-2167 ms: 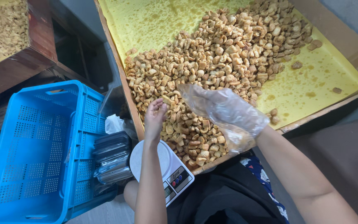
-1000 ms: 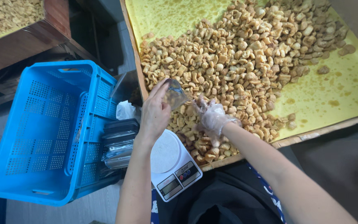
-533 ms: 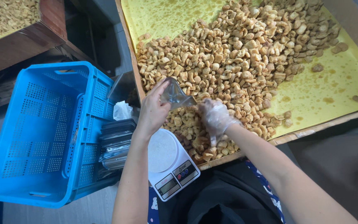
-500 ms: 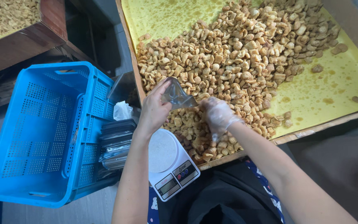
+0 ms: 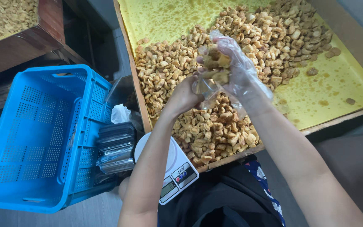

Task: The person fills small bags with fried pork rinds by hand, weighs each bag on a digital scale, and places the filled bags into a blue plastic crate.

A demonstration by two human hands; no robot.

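Above tray (image 5: 349,90): gloved right hand (image 5: 236,67) gripping golden crispy pieces (image 5: 216,67).

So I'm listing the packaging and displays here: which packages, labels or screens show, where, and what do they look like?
Clear plastic bag: held by left hand, crumpled, transparent.
Scale screen: front of white scale, small grey rectangle beside round coloured buttons.
Stacked flat packs: beside blue crate, dark, glossy.

Two hands, one blue crate (image 5: 43,138) at eight o'clock, one scale (image 5: 171,168) at six, one tray (image 5: 324,90), snack pieces (image 5: 206,130) beyond counting.
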